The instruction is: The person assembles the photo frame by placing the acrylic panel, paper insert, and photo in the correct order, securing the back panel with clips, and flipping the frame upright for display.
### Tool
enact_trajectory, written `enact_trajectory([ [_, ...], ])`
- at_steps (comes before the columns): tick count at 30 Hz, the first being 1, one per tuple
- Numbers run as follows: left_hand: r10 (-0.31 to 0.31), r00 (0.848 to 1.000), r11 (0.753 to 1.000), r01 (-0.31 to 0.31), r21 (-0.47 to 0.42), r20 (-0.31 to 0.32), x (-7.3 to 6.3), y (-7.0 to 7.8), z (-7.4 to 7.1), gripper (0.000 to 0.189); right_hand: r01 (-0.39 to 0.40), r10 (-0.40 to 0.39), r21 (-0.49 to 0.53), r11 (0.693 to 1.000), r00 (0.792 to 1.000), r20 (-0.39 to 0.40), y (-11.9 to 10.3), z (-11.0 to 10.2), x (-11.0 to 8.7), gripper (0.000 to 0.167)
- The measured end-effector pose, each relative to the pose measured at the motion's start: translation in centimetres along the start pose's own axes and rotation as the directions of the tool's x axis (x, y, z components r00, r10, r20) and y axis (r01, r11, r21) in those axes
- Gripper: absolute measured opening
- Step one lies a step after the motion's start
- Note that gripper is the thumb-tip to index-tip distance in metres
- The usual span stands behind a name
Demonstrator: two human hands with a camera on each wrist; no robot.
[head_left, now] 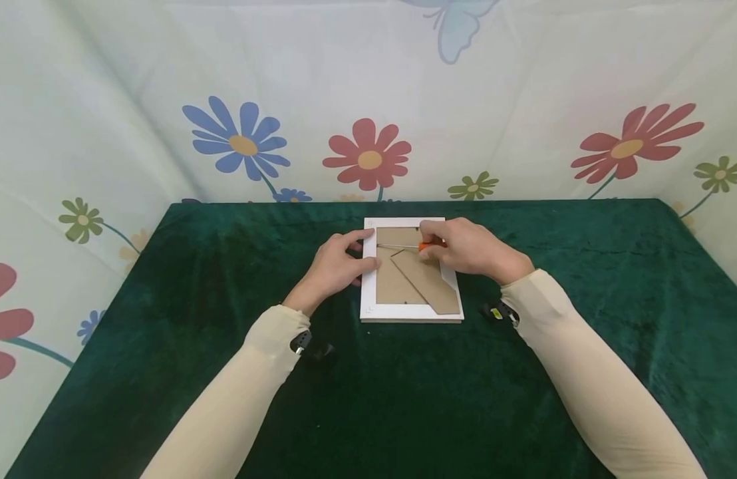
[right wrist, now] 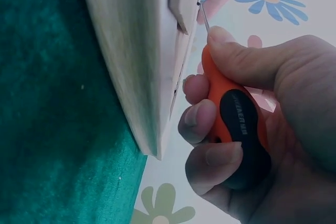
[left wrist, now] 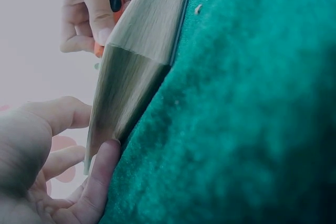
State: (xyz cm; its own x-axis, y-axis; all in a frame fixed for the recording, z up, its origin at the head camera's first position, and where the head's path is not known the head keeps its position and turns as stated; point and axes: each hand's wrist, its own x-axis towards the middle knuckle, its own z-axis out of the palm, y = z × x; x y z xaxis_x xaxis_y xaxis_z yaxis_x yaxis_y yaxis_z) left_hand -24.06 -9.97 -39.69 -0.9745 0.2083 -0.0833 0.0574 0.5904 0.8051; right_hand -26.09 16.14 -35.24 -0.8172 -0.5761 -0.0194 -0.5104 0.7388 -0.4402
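A white-bordered picture frame (head_left: 404, 311) lies back side up, its brown backing board (head_left: 392, 286) showing with a slanting stand leg (head_left: 437, 296) on it. My left hand (head_left: 335, 263) holds the frame's left edge, thumb and index finger on the border and other fingers at its side. Above the backing, my right hand (head_left: 470, 246) grips the orange-and-black handle of a screwdriver (right wrist: 239, 116). Its thin metal shaft (head_left: 398, 247) points left, and the tip is at the inner left edge of the border, close to the left fingers. Small dark tabs (head_left: 406, 303) sit along the backing's rim.
Dark green cloth (head_left: 368, 399) covers the table. Behind it hangs a pale curtain (head_left: 500, 120) printed with flowers. Black devices (head_left: 300, 341) are strapped to both wrists. Tiny light specks (left wrist: 198, 9) lie on the cloth close to the frame.
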Motion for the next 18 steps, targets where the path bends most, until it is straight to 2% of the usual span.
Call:
enact_trajectory([
  [8, 0.0, 1.0, 1.0, 0.0, 0.0, 0.001, -0.23, -0.01, -0.25, 0.068, -0.052, 0.054, 0.04, 0.998, 0.998, -0.038, -0.22, -0.09, 0.06, 0.017],
  [18, 0.008, 1.0, 1.0, -0.008, -0.009, 0.005, -0.17, 0.01, -0.14, 0.068, -0.053, 0.056, 0.056, 0.997, 0.997, -0.054, 0.42, -0.37, 0.03, 0.017],
])
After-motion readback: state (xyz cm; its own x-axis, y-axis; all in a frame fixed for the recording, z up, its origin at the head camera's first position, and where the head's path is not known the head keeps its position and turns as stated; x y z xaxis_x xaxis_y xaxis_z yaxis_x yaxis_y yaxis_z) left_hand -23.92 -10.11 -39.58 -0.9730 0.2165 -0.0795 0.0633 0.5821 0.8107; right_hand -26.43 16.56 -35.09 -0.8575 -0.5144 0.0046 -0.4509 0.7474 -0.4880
